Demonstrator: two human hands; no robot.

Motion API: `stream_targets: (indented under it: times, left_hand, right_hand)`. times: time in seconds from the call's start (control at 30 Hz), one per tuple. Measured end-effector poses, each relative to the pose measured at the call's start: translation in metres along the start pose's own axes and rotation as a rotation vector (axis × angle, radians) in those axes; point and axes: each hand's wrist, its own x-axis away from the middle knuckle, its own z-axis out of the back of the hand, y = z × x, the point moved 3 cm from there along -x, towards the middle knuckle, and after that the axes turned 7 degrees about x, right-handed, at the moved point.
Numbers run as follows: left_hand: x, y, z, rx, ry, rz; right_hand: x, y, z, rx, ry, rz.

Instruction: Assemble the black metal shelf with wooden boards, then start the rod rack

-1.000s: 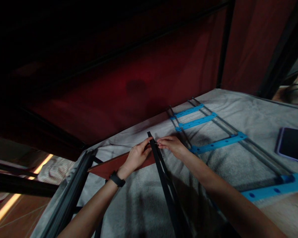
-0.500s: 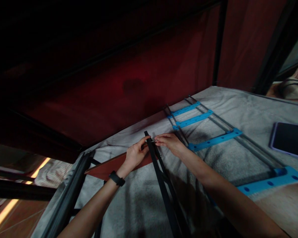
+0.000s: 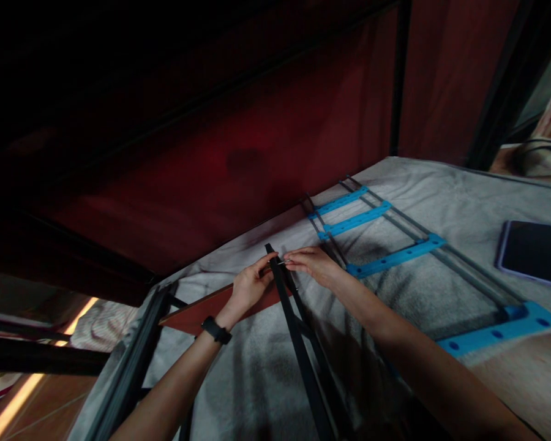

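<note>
My left hand (image 3: 251,288), with a black band on its wrist, grips the upper end of a black metal frame (image 3: 298,343), thumb and fingers around one bar. A reddish-brown board (image 3: 197,309) lies behind that hand and reaches to the frame. On the frame's other side my right hand (image 3: 313,264) is closed in a pinch on a thin, shiny metal piece (image 3: 282,262) that points at the bar. Whether this piece is a screw or a small key is too small to tell. The fingertips of both hands are close together.
Grey cloth (image 3: 248,367) covers the surface. To the right lies a rack of grey rods with blue crosspieces (image 3: 397,257), and a phone (image 3: 535,252) beyond it. Black bars (image 3: 133,361) stand at left. A dark red panel (image 3: 257,159) rises behind.
The view has shifted slightly, so the rack and phone appear a little further left and higher. Both hands keep nearly the same place and hold on the frame and the metal piece.
</note>
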Motion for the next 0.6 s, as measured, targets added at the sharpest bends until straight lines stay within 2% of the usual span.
stream_targets:
  times: [0.23,0.43,0.53,0.6]
  left_hand:
    - [0.002,0.001,-0.001,-0.053,0.001,0.006]
    - [0.005,0.003,0.000,-0.057,0.005,0.014]
    - [0.005,0.003,0.000,-0.034,0.003,0.006]
    - [0.005,0.003,0.000,-0.017,-0.001,0.001]
  right_hand:
    - [-0.004,0.012,-0.006,-0.046,-0.005,-0.022]
    - [-0.003,0.017,-0.009,-0.047,0.077,-0.009]
    - [-0.001,0.018,-0.011,0.026,0.097,0.004]
    - [-0.001,0.020,-0.011,0.165,0.128,-0.016]
